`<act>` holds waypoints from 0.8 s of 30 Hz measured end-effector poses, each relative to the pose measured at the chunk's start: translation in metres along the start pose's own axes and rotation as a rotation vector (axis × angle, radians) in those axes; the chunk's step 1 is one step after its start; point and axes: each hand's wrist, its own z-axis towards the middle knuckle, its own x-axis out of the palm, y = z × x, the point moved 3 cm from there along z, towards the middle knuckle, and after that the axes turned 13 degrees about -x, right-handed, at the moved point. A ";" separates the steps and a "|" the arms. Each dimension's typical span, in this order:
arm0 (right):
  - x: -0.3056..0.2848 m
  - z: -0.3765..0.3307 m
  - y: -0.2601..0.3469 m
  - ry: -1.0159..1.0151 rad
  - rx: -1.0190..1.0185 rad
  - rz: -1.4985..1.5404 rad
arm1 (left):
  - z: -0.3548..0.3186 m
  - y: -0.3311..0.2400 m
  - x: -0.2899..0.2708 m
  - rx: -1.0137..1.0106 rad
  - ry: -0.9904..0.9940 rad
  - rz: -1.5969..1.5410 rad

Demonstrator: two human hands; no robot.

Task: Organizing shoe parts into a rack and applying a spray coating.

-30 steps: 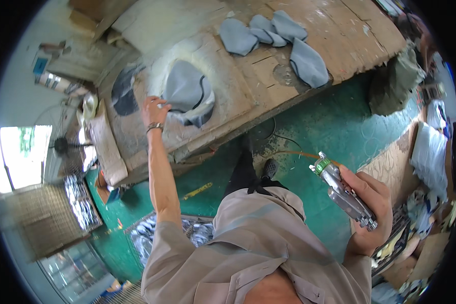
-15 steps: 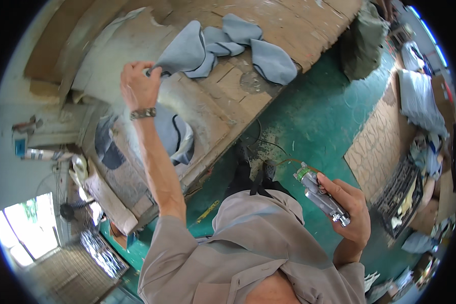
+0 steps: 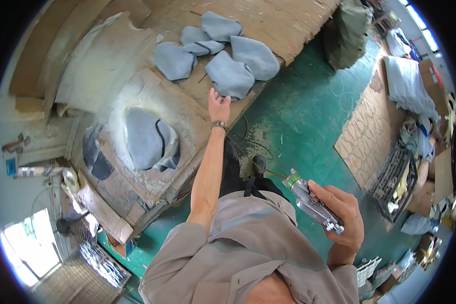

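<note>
My right hand [image 3: 342, 210] is wrapped round a metal spray gun [image 3: 311, 200] with a green ring, held off the table's near side. A thin hose runs from the gun. My left hand [image 3: 219, 106] reaches over the table, its fingers apart at the near edge of a grey fabric piece [image 3: 230, 76] with dark edging. That piece lies flat beside several similar grey pieces [image 3: 256, 57]. Another grey fabric piece [image 3: 146, 138], with a dark curved line across it, rests apart on a whitish, dusted patch of the table.
Worn cardboard covers the table [image 3: 202, 121]. A dark greenish sack [image 3: 347, 38] stands past its right end. On the green floor lie a patterned board [image 3: 365, 131] and a black crate [image 3: 392, 185] to the right. A fan [image 3: 71, 225] stands at the lower left.
My left hand has moved right, carrying a grey fabric piece from the whitish patch's side to the group, where it now lies flat. The spray gun stays in my right hand.
</note>
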 end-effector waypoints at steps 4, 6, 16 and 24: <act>0.001 0.007 0.005 0.042 -0.143 0.062 | -0.063 0.032 -0.043 0.046 -0.025 -0.055; -0.003 0.008 0.016 0.067 -0.187 0.039 | -0.096 0.063 -0.077 -0.023 0.082 -0.023; -0.009 0.020 0.025 0.203 -0.477 -0.033 | -0.339 0.336 -0.260 -0.710 -0.230 0.164; 0.018 0.009 0.067 0.118 -0.299 -0.112 | -0.489 0.418 -0.274 -1.328 -0.288 -0.215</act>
